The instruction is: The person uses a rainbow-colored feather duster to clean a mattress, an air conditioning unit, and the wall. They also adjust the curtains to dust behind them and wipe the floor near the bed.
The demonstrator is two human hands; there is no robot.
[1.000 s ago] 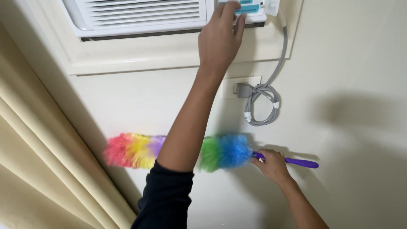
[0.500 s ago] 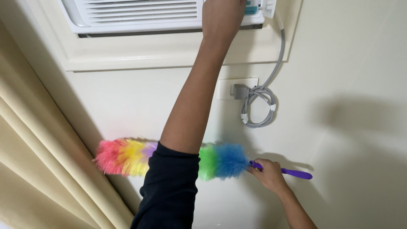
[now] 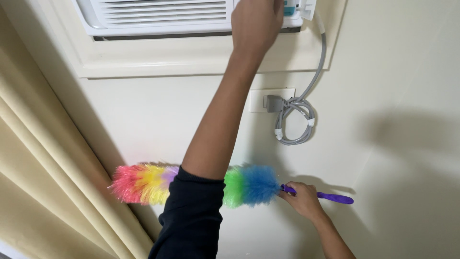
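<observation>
Head view
Left hand [image 3: 256, 24]: it is reached up high to the right end of the white air conditioner [image 3: 163, 17]. The fingers are laid on the small blue-green control panel [image 3: 290, 7]. Nothing is held in this grip; the fingers are curled a little and only pressed on the unit.
Right hand [image 3: 302, 199]: it is kept low, by the wall. Its grip is closed around the purple handle [image 3: 335, 197] of the rainbow duster [image 3: 249, 184].
Where the duster is: it is held flat against the cream wall [image 3: 407, 72], well under the air conditioner and under the wall socket [image 3: 270, 100].
Long axis of the duster: it is laid almost level, from left to right. The fluffy head is pointed left of the grip, and the end of the handle is stuck out to the right.
What is hidden: the middle of the fluffy head is covered by the left arm in its dark sleeve [image 3: 191, 220].
Nearer hand: the right hand is on the duster; the left hand is far above it.
Beside it: a yellow curtain [image 3: 52, 182] is hung at the left, near the red tip of the duster. A grey cord [image 3: 294, 122] is looped at the socket.
Count: one duster, one air conditioner, one socket, one looped cord, one curtain, two hands.
</observation>
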